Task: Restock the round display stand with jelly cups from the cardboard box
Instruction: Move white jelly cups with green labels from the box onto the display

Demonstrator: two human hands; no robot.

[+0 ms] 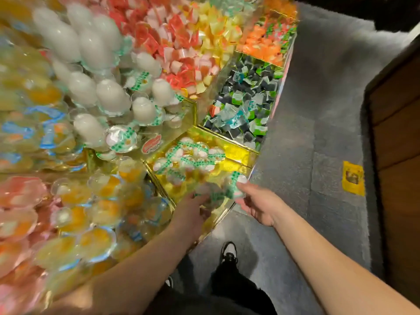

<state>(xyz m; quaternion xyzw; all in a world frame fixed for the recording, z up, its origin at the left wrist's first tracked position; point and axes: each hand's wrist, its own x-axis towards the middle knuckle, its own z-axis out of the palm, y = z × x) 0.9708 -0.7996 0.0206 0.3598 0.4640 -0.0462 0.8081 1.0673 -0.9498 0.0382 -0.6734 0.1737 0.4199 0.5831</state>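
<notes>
The round display stand [244,153] has gold-lined wedge compartments. One front compartment holds several jelly cups [191,159] with white and green lids. At its near edge both hands hold more of these cups. My left hand [193,212] grips a blurred cup [210,193] from below. My right hand [256,205] pinches another jelly cup [237,180] at the compartment's rim. The cardboard box is out of view.
Neighbouring compartments hold dark and green jelly packs [245,103], red and yellow ones [186,42], orange ones [263,44], white upright cups [91,64] and yellow fruit cups [95,212]. Grey carpet [318,133] lies right of the stand, with a wooden panel [400,155] beyond. My shoe [229,251] stands below.
</notes>
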